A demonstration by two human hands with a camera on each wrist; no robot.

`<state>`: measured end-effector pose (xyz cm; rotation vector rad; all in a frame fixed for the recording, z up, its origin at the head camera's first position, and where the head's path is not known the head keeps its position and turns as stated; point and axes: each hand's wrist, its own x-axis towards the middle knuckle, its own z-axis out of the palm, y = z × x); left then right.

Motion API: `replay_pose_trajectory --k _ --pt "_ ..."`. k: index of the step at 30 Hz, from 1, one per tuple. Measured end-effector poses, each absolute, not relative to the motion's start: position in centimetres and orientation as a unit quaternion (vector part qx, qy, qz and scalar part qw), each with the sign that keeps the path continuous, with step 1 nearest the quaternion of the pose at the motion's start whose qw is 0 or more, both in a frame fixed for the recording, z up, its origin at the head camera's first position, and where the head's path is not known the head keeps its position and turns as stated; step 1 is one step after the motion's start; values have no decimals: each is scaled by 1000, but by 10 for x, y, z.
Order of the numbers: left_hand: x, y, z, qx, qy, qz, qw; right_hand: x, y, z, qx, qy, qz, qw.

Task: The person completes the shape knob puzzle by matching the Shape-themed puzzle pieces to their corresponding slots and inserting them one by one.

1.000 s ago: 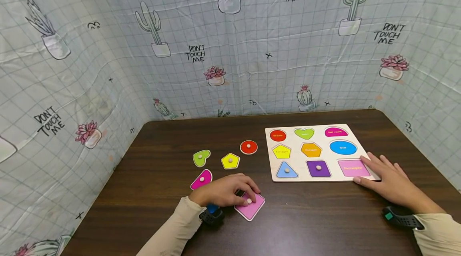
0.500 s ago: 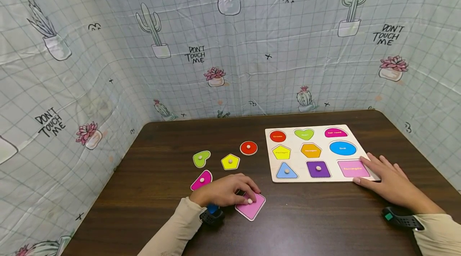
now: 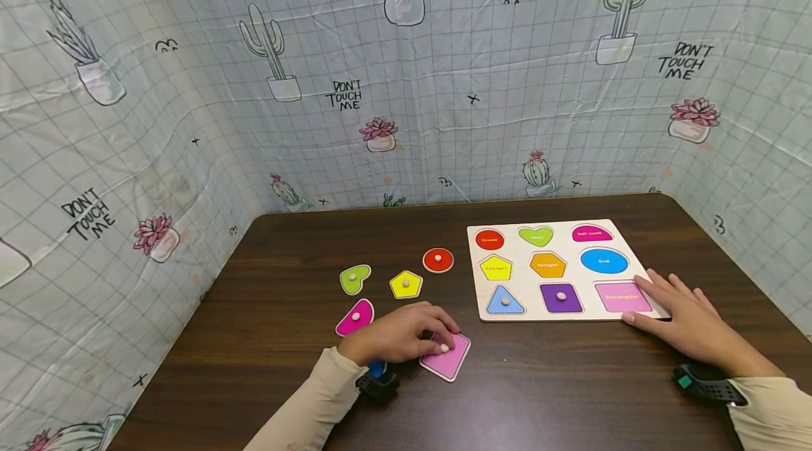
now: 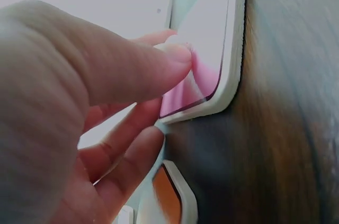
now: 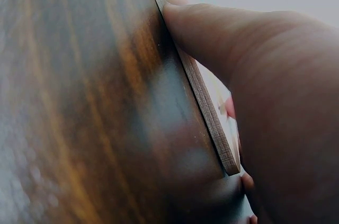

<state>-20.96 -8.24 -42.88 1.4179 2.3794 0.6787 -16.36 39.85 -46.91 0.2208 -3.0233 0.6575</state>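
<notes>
My left hand (image 3: 406,332) pinches the white knob of a pink rectangular puzzle piece (image 3: 449,361) between thumb and fingers. In the left wrist view the thumb lies over the knob, and the pink piece (image 4: 212,75) stays close to the table. My right hand (image 3: 688,317) rests with fingers spread on the lower right corner of the white puzzle board (image 3: 529,310); its thumb touches the near edge, as the right wrist view of the board (image 5: 204,97) shows. A light blue triangle piece (image 3: 505,301) and a purple square piece (image 3: 561,298) sit in their board slots.
Left of the board lie a red circle piece (image 3: 438,261), a yellow pentagon (image 3: 406,285), a green heart (image 3: 354,279) and a magenta half-round (image 3: 355,317). A blue piece (image 3: 378,368) is mostly hidden under the left wrist. An orange piece (image 4: 168,195) lies beneath the left hand.
My left hand has shifted slightly right and away from me, and the pink rectangular piece has moved and turned a little with it. The right hand has stayed on the board.
</notes>
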Motion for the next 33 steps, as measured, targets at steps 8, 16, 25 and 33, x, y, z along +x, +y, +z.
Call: replay_pose_trajectory --k 8,16,25,33 --pt "-209 -75 -427 482 838 230 114 -162 399 -468 70 -974 214 17" --pt "-215 -61 -428 461 843 259 100 -161 400 -468 71 -975 212 17" --pt "-224 -55 -428 422 856 287 79 -161 399 -468 71 -974 215 9" --pt "-230 -51 -427 397 858 325 31 -161 398 -466 72 -974 216 11"
